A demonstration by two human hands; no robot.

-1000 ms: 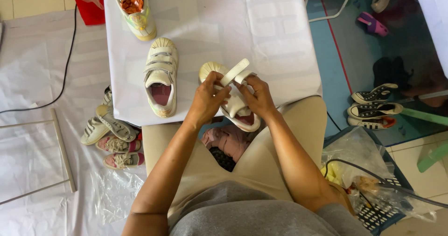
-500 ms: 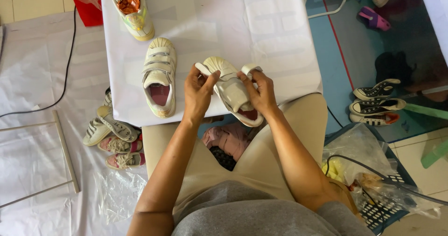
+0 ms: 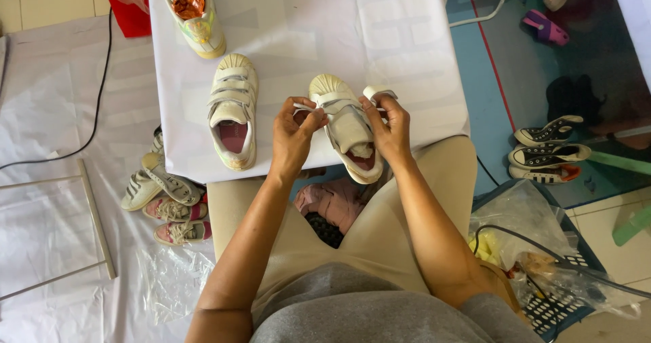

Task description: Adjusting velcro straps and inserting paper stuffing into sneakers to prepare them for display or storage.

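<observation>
A small cream strap shoe [image 3: 347,129] lies at the near edge of a white-covered table [image 3: 339,24], sole down, toe pointing away. My left hand [image 3: 293,138] pinches a strap end on the shoe's left side. My right hand [image 3: 388,127] holds the other strap, pulled out to the right. Its matching cream shoe [image 3: 232,110] rests on the table to the left, straps fastened, with a pink lining showing.
A third pale shoe with orange stuffing [image 3: 194,11] lies at the table's far left. Several small shoes [image 3: 166,197] are piled on the floor at left. Black-and-white sneakers [image 3: 549,150] sit at right, beside a basket with plastic bags [image 3: 542,261]. A cable [image 3: 88,112] crosses the floor.
The shoe was lifted and tilted with one strap sticking up; now it lies flat on the table, and both hands pull its straps outward to either side.
</observation>
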